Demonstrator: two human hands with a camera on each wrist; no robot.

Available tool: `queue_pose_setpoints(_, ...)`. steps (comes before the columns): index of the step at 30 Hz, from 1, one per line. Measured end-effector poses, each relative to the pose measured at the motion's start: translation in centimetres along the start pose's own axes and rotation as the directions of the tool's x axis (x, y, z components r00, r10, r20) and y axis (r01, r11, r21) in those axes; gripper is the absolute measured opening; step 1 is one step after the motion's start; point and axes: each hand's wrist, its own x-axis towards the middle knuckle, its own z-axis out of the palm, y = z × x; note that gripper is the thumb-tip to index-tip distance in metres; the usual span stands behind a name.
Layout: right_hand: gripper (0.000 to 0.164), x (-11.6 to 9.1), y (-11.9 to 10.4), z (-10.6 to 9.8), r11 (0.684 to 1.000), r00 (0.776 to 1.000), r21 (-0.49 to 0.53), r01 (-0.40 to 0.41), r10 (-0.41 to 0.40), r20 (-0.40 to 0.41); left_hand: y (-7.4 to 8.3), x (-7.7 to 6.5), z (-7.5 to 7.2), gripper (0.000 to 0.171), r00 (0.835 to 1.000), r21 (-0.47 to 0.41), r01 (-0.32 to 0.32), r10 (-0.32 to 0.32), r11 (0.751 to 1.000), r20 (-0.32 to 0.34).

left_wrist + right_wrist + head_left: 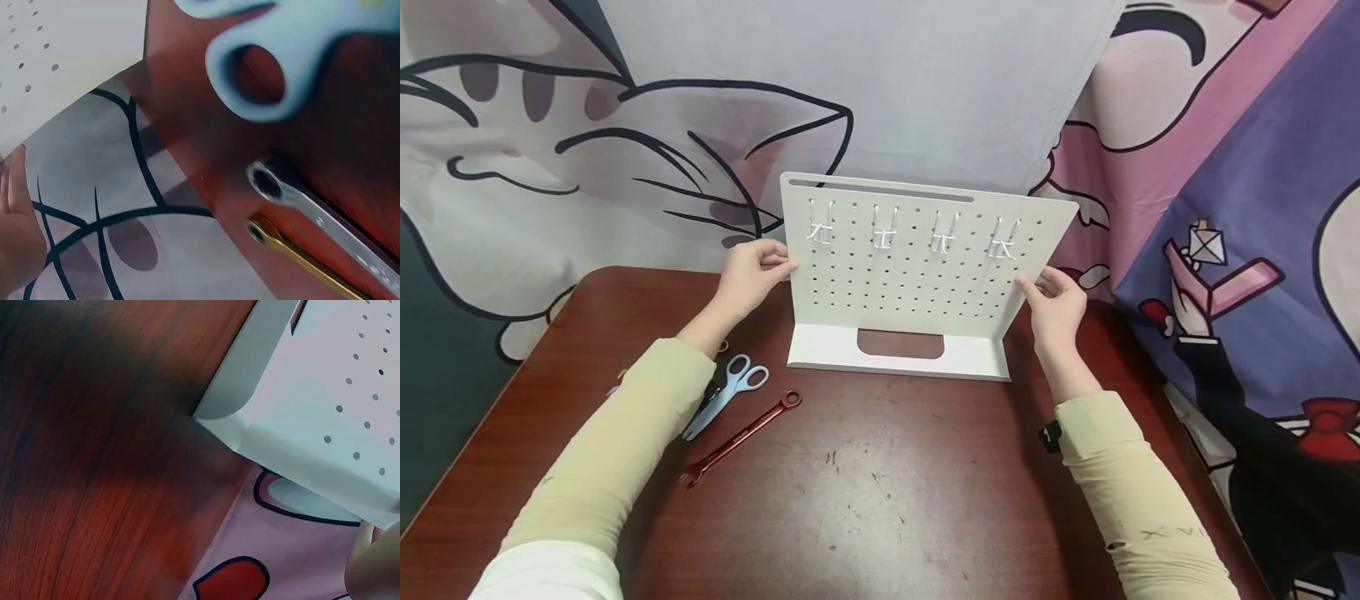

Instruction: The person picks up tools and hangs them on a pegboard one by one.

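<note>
A white pegboard stand (917, 283) stands upright near the back of the table, its foot toward the front. Several white wire hooks (883, 237) hang in a row along its upper part. At the board's left edge my left hand (756, 271) pinches the side between thumb and fingers. My right hand (1054, 304) grips the opposite edge, thumb on the front face and fingers behind it. In the right wrist view the board's lower corner (240, 428) shows close over the wood, with only part of that hand visible.
Left of the board lie light blue scissors (737, 383) and a red wrench (741, 439). A silver wrench (325, 219) and a gold wrench (294, 250) lie beyond the scissors, mostly hidden by the left arm in the head view. A printed cloth (880, 92) hangs behind the table (880, 483).
</note>
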Motion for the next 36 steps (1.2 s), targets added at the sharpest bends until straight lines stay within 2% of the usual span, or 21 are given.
queue_pose_setpoints(6,0.034,-0.4,0.0,0.3,0.994,0.996,-0.078,0.082,-0.079,0.042,-0.3,-0.5,-0.7,0.019,0.999,-0.003,0.032,-0.032,0.999,-0.008)
queue_pose_setpoints(11,0.032,0.0,-0.3,-0.2,0.967,0.980,-0.163,0.198,-0.190,0.062,-0.3,-0.6,-0.7,0.020,0.999,-0.013,0.032,-0.032,0.999,-0.006)
queue_pose_setpoints(13,0.034,0.2,-0.9,-0.5,0.958,0.971,-0.160,0.240,-0.232,0.065,-0.3,-0.7,-0.7,0.019,1.000,-0.018,0.026,-0.026,1.000,-0.006)
queue_pose_setpoints(19,0.044,1.2,-3.0,-1.5,0.943,0.945,-0.064,0.325,-0.323,0.051,-0.3,-0.9,-0.7,0.019,1.000,-0.005,0.006,-0.006,1.000,-0.014)
queue_pose_setpoints(26,0.053,1.9,-5.8,-2.1,0.901,0.908,-0.111,0.420,-0.417,0.046,-0.6,-1.2,-0.5,0.018,0.998,0.028,-0.036,0.037,0.999,-0.043)
queue_pose_setpoints(31,0.053,2.2,-7.7,-1.7,0.859,0.867,-0.115,0.498,-0.494,0.063,-0.8,-1.1,-0.3,0.016,0.997,0.039,-0.045,0.047,0.998,-0.055)
queue_pose_setpoints(36,0.050,2.4,-8.6,-1.3,0.782,0.801,-0.176,0.598,-0.588,0.113,-0.6,-1.2,-0.2,0.015,0.997,0.040,-0.047,0.049,0.998,-0.055)
